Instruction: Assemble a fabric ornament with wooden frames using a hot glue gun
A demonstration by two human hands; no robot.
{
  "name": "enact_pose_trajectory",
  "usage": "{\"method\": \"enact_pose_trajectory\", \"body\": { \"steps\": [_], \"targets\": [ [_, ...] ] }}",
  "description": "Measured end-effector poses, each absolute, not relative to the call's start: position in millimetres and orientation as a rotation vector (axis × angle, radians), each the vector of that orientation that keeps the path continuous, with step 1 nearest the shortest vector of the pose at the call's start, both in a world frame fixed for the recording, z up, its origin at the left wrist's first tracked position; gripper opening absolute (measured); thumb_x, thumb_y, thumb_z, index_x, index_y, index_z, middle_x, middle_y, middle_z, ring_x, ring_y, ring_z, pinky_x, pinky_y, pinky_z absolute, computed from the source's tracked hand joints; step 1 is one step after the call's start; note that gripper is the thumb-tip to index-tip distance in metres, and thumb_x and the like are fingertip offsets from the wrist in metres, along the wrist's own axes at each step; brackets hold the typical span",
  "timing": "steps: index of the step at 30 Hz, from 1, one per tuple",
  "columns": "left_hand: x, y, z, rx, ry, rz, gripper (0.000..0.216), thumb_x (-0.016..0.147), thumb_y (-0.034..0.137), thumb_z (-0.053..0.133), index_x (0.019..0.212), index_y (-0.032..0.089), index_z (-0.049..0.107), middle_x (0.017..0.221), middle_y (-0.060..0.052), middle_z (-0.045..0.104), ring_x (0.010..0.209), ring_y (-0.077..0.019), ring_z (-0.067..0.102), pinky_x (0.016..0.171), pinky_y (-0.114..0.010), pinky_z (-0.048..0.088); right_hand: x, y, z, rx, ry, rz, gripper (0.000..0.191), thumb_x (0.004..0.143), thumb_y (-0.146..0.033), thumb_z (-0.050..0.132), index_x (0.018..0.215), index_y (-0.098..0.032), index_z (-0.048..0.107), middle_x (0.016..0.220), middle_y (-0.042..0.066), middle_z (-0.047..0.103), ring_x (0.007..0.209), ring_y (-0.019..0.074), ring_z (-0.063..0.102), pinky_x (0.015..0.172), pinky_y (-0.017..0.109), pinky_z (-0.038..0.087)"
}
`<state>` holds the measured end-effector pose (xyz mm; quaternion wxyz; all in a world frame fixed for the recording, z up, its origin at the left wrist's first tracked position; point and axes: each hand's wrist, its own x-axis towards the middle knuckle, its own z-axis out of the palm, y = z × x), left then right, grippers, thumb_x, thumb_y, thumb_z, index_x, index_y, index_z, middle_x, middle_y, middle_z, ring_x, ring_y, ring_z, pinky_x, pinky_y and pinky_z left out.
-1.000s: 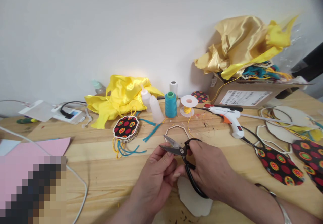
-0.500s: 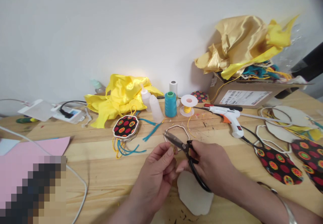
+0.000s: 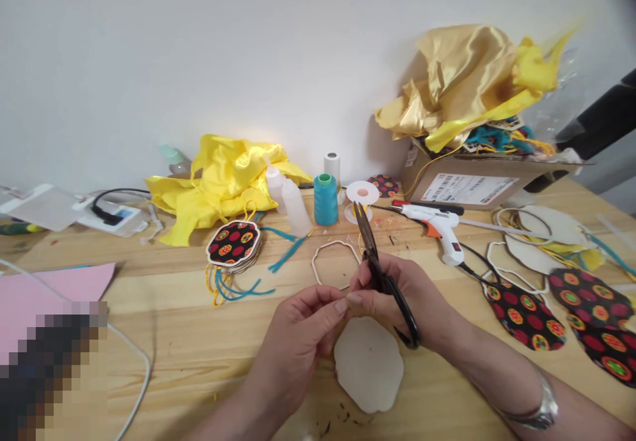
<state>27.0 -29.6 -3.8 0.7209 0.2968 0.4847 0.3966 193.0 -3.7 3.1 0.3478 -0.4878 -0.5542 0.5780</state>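
Note:
The black-handled scissors (image 3: 380,272) are in my right hand (image 3: 405,295), blades pointing up and away. The thumb and a fingertip of that hand meet the fingertips of my left hand (image 3: 308,328). My left thumb and forefinger are pinched together; whatever is between them is too small or hidden to name. Just below the hands lies a pale scalloped panel (image 3: 370,365) on the table. Beyond them rests a thin scalloped frame (image 3: 322,249), partly covered by the right hand.
A patterned stack with cords (image 3: 233,244) lies left. Behind stand white bottles (image 3: 297,208), teal thread (image 3: 326,201) and a yellow-thread spool (image 3: 362,193). Right are a glue gun (image 3: 437,222), patterned pieces (image 3: 527,315) and a cardboard box (image 3: 457,186) topped with satin cloth.
The scissors have swung from pointing left over my left fingers to pointing upward. My right thumb and finger have come to my left fingertips. The view has shifted slightly right.

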Motion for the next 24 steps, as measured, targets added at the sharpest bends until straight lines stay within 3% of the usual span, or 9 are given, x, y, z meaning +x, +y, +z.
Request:
{"method": "enact_pose_trajectory", "body": {
  "steps": [13, 19, 24],
  "targets": [
    [26.7, -27.7, -1.4, 0.752, 1.149, 0.790, 0.019, 0.071, 0.032, 0.073, 0.075, 0.014, 0.071, 0.054, 0.004, 0.050, 0.046, -0.0040, 0.029, 0.044, -0.019, 0.018, 197.2, -3.1, 4.0, -1.240, -1.490, 1.563, 0.019, 0.070, -0.027, 0.069, 0.075, -0.017, 0.054, 0.070, -0.001, 0.058, 0.062, 0.0116, 0.050, 0.055, 0.023, 0.040],
    [26.1, -27.7, 0.8, 0.722, 1.115, 0.820, 0.019, 0.075, 0.032, 0.069, 0.076, 0.013, 0.071, 0.049, 0.006, 0.044, 0.045, -0.0038, 0.025, 0.043, -0.019, 0.017, 199.4, -1.2, 1.0, -1.199, -1.501, 1.569, 0.020, 0.074, -0.031, 0.068, 0.078, -0.018, 0.055, 0.071, -0.001, 0.057, 0.063, 0.0112, 0.050, 0.056, 0.023, 0.040],
    [26.4, -26.1, 0.8, 0.692, 1.114, 0.834, 0.023, 0.082, 0.035, 0.061, 0.081, 0.014, 0.071, 0.057, 0.002, 0.055, 0.044, -0.0036, 0.023, 0.042, -0.020, 0.013, 199.2, -0.6, -0.7, -1.213, -1.466, 1.560, 0.022, 0.073, -0.033, 0.070, 0.078, -0.018, 0.055, 0.071, -0.002, 0.057, 0.063, 0.0106, 0.050, 0.057, 0.023, 0.040]
  ]
}}
